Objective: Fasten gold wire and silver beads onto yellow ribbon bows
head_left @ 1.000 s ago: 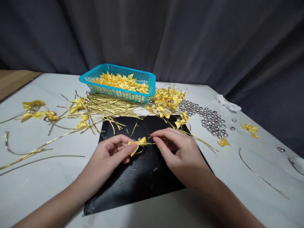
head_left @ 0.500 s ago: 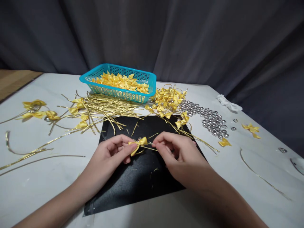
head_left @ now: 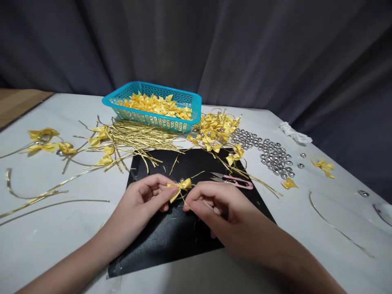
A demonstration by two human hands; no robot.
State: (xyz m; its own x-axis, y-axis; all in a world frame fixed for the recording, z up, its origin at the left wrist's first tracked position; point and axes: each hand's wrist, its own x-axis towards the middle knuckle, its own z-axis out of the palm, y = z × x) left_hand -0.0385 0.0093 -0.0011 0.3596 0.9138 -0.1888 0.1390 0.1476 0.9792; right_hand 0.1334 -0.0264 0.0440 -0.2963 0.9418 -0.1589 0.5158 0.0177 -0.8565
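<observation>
Above the black mat point(head_left: 159, 241), my left hand point(head_left: 153, 194) pinches a yellow ribbon bow point(head_left: 184, 184) by its left side. A small shiny bead shows at the top of the bow's middle. My right hand point(head_left: 214, 204) is closed just right of the bow, thumb and forefinger pinching a thin gold cord point(head_left: 185, 199) that runs down from it. Beyond my right hand lies a pair of pink-handled thread snips point(head_left: 241, 181) on the mat, blades pointing left.
A blue basket point(head_left: 196, 107) of yellow bows stands at the back. Gold cords point(head_left: 137, 136) lie before it, with a pile of beaded bows point(head_left: 216, 126) and many silver beads point(head_left: 274, 157) to the right. Loose bows point(head_left: 44, 141) and cords lie at left. A crumpled white cloth point(head_left: 295, 133) rests far right.
My right hand has moved left and down, bringing the cord's end downward from the bow. The thread snips it was covering now show. My left hand stays almost in place.
</observation>
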